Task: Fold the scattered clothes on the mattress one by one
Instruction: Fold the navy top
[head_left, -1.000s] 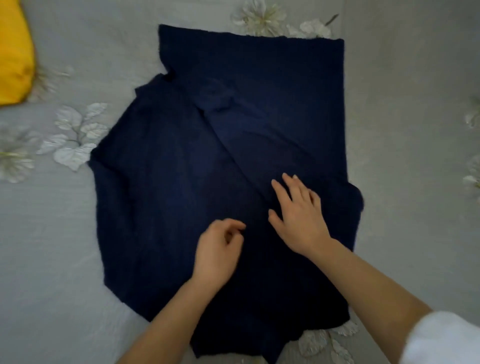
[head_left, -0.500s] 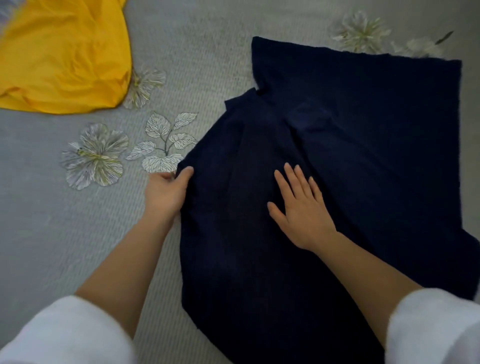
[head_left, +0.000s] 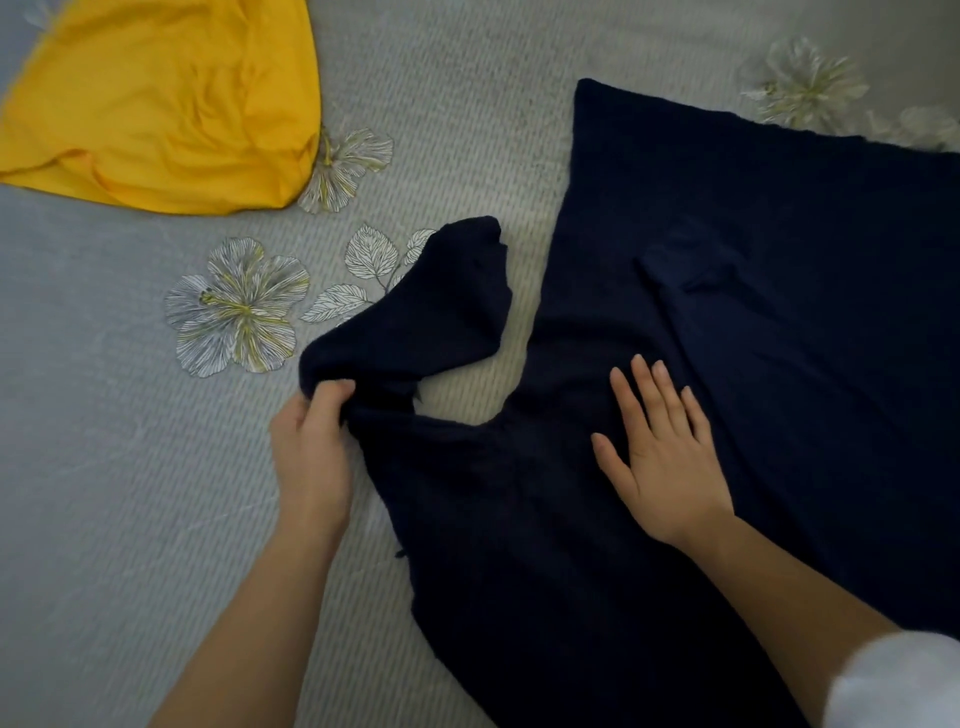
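A dark navy garment lies spread over the right half of the grey mattress. One part of it, a sleeve-like flap, is pulled out to the left and bunched. My left hand grips the lower end of that flap between thumb and fingers. My right hand rests flat, fingers spread, on the middle of the garment. A yellow garment lies crumpled at the upper left, apart from both hands.
The mattress cover is grey with printed flowers and leaves left of the navy garment, and more flowers at the upper right. White sleeve cuff shows at the lower right corner.
My left hand went from the garment's left edge to gripping it and drew a flap out to the left. My right hand stayed pressed flat on the cloth. The view shifted left.
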